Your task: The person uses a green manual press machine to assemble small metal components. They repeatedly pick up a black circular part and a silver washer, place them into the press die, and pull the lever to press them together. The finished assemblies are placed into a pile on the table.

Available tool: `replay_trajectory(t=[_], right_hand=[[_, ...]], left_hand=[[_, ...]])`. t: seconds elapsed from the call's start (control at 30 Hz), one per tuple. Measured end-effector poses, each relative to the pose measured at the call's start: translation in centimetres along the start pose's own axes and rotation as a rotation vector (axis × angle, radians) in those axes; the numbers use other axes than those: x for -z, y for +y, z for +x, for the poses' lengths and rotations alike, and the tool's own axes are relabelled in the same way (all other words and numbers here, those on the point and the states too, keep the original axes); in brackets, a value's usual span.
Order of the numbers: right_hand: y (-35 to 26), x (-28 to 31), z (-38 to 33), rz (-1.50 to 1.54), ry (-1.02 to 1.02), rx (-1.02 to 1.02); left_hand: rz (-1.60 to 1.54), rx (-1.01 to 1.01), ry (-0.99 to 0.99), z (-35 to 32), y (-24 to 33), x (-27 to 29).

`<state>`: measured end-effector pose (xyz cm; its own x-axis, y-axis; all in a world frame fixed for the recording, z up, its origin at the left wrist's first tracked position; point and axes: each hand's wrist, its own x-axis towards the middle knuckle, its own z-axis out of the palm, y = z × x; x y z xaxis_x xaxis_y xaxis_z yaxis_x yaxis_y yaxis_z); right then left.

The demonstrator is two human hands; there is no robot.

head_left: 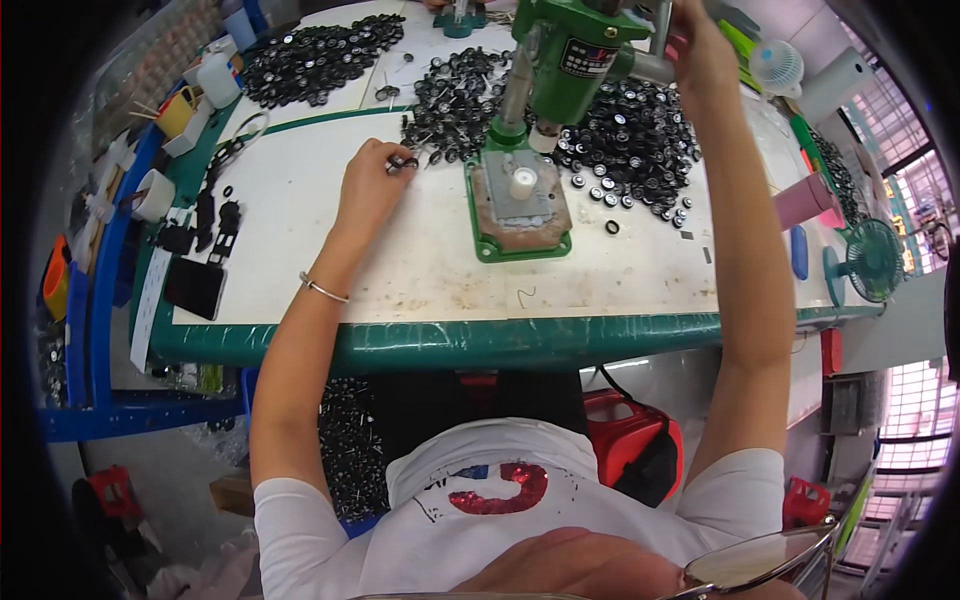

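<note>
My left hand point(376, 178) is over the white tabletop, left of the press, its fingers closed on a small black round part point(402, 163). At the upper right my raised right hand point(700, 45) is closed around the lever point(661, 32) of a green hand press point(572, 85); the frame's top edge cuts off some of its fingers. Below the ram, a white cylindrical holder point(523, 181) stands on the metal plate of the press base point(520, 240). Nothing visible sits on top of the holder.
Heaps of black round parts point(630, 140) lie behind and beside the press, with another pile point(315, 62) at the far left. A phone point(195, 288) and black strips are at the left edge. A pink cup point(803, 201) and a green fan point(872, 262) stand right.
</note>
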<state>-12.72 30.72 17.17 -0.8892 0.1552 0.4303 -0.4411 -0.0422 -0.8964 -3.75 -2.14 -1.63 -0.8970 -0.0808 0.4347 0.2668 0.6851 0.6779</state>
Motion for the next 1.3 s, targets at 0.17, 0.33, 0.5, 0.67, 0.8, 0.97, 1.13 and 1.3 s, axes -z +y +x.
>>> replay_trajectory(t=[0.17,0.33,0.5,0.67,0.8,0.97,1.13,1.3], right_hand=[[5.0,3.5,-8.7,-0.670,-0.290,-0.074],[9.4,3.3,-14.3,-1.141,-0.552,0.292],[11.0,3.2,-15.2,-1.185,-0.461,0.376],[11.1,3.7,-14.9,-1.158,-0.466,0.383],[10.3,3.6,-14.6,-0.942,-0.429,0.243],[6.9,0.5,-15.3,-0.512,-0.493,0.102],[6.8,-1.6,-15.8,-0.497,-0.560,0.011],[7.7,-2.1,-16.5,-0.448,-0.544,-0.046]], left_hand=[[-0.053,0.037,-0.014,-0.1,0.4,-0.2],[-0.271,0.045,-0.013,-0.6,3.4,0.6],[-0.712,0.391,-0.214,-0.2,5.4,0.7],[-0.913,0.481,-0.301,-0.5,4.1,-0.4],[-0.904,0.421,-0.265,-0.7,3.9,-0.5],[-0.821,0.462,-0.164,-0.6,5.1,0.7],[-0.624,0.385,-0.048,0.0,4.8,0.6],[-0.943,0.280,-0.198,-0.4,7.7,0.7]])
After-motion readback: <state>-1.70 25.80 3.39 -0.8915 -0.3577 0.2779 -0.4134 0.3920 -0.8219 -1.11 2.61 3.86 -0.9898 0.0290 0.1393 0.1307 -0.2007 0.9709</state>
